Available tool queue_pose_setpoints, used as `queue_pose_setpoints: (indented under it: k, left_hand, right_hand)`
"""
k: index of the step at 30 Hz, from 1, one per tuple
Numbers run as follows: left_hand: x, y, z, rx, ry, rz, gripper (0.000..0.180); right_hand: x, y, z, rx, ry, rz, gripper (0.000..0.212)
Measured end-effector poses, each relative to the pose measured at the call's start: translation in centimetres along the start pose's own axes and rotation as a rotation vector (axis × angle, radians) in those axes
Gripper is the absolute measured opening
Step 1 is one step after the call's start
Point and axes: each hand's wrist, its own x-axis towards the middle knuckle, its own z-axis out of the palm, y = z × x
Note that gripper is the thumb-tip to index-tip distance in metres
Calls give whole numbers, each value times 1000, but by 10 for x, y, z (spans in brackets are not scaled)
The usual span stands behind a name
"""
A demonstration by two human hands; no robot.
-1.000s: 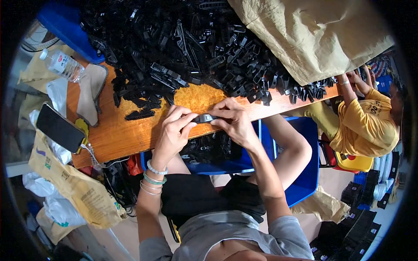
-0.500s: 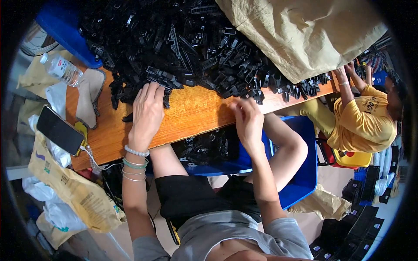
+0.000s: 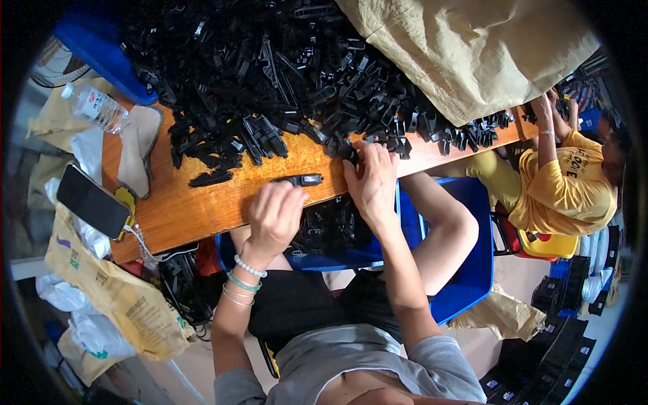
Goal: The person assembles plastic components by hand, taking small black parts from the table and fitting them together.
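Note:
My left hand [image 3: 275,214], with beaded bracelets at the wrist, is over the table's near edge, its fingers curled and smeared by motion. Just beyond its fingertips is a long black plastic part [image 3: 305,180]; whether the fingers grip it is unclear. At the front of the heap, my right hand [image 3: 372,177] has its fingers bent and closed around a small dark plastic piece [image 3: 352,155], mostly covered by the fingers. A large heap of black plastic parts [image 3: 236,74] spreads over the far side of the wooden table [image 3: 196,212].
Brown paper [image 3: 466,54] covers the heap's right side. A bottle [image 3: 98,108], a grey cloth [image 3: 140,145] and a phone [image 3: 93,201] are at left. Below the table edge, a blue bin [image 3: 462,287] and more black parts [image 3: 327,229] show. A person in yellow [image 3: 567,182] works at right.
My left hand has moved from the heap toward me and to the right, and a long black part now shows beyond it. My right hand has shifted slightly left and up to the heap's edge.

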Motion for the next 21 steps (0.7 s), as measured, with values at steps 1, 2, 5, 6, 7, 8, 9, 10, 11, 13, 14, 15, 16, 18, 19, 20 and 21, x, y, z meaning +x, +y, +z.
queue_pose_setpoints:
  k: [1, 2, 5, 6, 7, 8, 9, 10, 11, 13, 14, 15, 16, 18, 19, 20, 21]
  left_hand:
    - [4, 2, -4, 55, 5, -106, 21]
    - [10, 1, -5, 36, 3, -191, 21]
    - [13, -8, -7, -116, -20, -248, 22]
    - [13, -9, -8, -165, -42, -264, 21]
    - [13, -9, -9, -213, -65, -281, 21]
    - [13, -11, -9, -212, -64, -282, 21]
    - [12, -12, -10, -252, -61, -293, 20]
    - [11, -13, -10, -293, -58, -304, 20]
    - [9, -14, -11, -290, -59, -311, 20]
    - [12, -15, -10, -300, -68, -304, 20]
    - [13, -15, -10, -300, -69, -305, 20]
    - [14, -15, -10, -297, -71, -289, 20]
    - [14, -15, -11, -294, -73, -273, 20]
    - [14, -16, -11, -314, -80, -281, 20]
    - [15, -16, -11, -334, -87, -286, 20]
    - [15, -15, -10, -337, -88, -287, 20]
    - [16, -15, -10, -316, -90, -290, 20]
  right_hand:
    - [-3, 4, -1, 46, -12, 4, 28]
    - [-5, 6, -2, 91, -24, 9, 30]
    - [-5, 4, -4, 83, -35, 19, 29]
    - [-5, 3, -4, 72, -68, 36, 29]
    - [-5, 2, -6, 74, -69, 35, 29]
    - [-4, 0, -10, 143, -8, 1, 28]
    - [-5, -3, -15, 214, 49, -32, 28]
    - [-7, -6, -19, 218, 43, -32, 28]
    - [-10, -9, -24, 462, -203, 104, 27]
    - [-10, -8, -25, 625, -426, 120, 23]
    - [-8, -9, -26, 625, -427, 120, 23]
    - [-6, -9, -28, 672, -462, 159, 23]
    - [-4, -8, -28, 718, -496, 197, 23]
    - [-2, -1, -21, 730, -510, 185, 24]
    - [-2, 2, -17, 767, -505, 167, 24]
    - [-2, 3, -15, 804, -498, 150, 23]
    - [-2, 0, -13, 767, -486, 137, 23]
